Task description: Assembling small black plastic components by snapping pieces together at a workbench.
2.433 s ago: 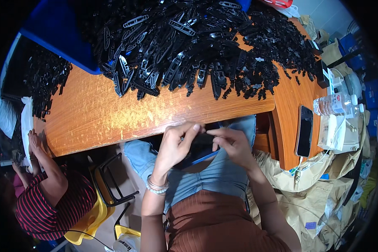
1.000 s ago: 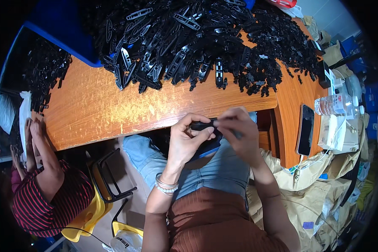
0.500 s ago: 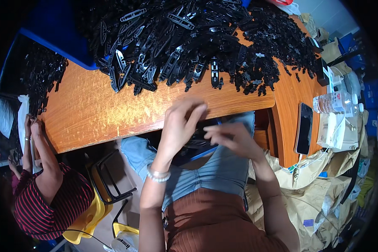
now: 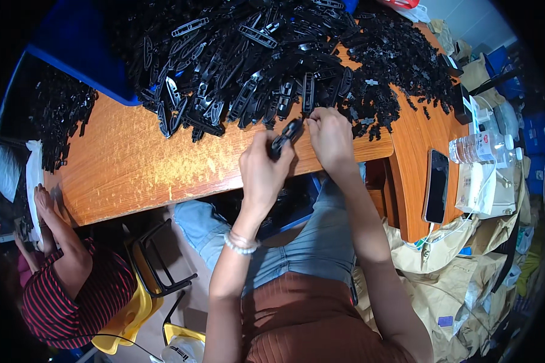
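Note:
My left hand [image 4: 262, 173] is closed round a long black plastic part [image 4: 286, 137], holding it tilted just above the table's front edge. Close beside its upper end, my right hand [image 4: 334, 142] has its thumb and fingers pinched together. Whatever sits between those fingertips is hidden or too small to name. A large heap of long black plastic parts [image 4: 242, 66] lies just beyond both hands on the wooden table [image 4: 157, 157]. To its right spreads a pile of much smaller black pieces [image 4: 399, 66].
A blue bin [image 4: 82, 66] stands at the far left. On the right lie a phone [image 4: 436, 186] with a cable and a clear water bottle [image 4: 481, 147]. At the left, a person in a striped shirt [image 4: 82, 296] works at the table. Brown paper [image 4: 430, 302] lies at lower right.
Both hands have moved from over my lap up to the heap's near edge. A black plastic part now shows in my left hand. My right hand's fingers have come together.

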Demonstrator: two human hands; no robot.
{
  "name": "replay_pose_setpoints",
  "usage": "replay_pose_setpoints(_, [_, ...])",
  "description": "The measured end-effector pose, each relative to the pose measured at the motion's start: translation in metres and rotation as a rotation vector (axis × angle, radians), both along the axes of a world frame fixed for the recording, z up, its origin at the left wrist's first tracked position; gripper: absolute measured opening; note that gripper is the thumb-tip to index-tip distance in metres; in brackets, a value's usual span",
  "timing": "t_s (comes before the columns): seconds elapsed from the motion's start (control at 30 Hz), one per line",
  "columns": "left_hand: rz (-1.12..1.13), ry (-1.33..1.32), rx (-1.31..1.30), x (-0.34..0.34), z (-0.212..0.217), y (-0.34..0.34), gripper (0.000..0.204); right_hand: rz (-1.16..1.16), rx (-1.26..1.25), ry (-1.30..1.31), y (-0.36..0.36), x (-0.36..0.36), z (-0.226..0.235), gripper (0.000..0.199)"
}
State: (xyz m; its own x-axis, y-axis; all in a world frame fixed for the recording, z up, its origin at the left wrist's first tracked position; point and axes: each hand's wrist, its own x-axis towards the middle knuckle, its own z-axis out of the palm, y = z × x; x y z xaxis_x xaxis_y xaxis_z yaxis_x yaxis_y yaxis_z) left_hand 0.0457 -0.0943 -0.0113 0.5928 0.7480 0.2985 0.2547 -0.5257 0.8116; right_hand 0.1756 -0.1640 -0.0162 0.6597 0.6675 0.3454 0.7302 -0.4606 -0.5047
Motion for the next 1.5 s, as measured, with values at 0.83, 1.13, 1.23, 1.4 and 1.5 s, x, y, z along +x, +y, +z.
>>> replay_pose_setpoints(0.83, [-0.197, -0.404, -0.947, -0.057, 0.011, -0.021, 0.03, 0.161, 0.574, 0.947, -0.051, -0.074, 0.025, 0.016])
replay_pose_setpoints(1.13, [-0.333, -0.245, -0.806, -0.062, 0.019, -0.015, 0.025, 0.346, 0.439, 0.595, -0.063, -0.069, 0.03, 0.012])
replay_pose_setpoints(1.23, [-0.315, -0.299, -0.926, -0.06, 0.024, -0.02, 0.024, 0.304, 0.406, 0.487, -0.066, -0.073, 0.032, 0.012])
replay_pose_setpoints(1.4, [-0.325, -0.338, -0.901, -0.062, 0.024, -0.019, 0.022, 0.342, 0.36, 0.521, -0.069, -0.073, 0.028, 0.018])
replay_pose_setpoints(1.5, [-0.312, -0.326, -0.803, -0.063, 0.021, -0.018, 0.02, 0.296, 0.34, 0.946, -0.074, -0.076, 0.015, 0.024])
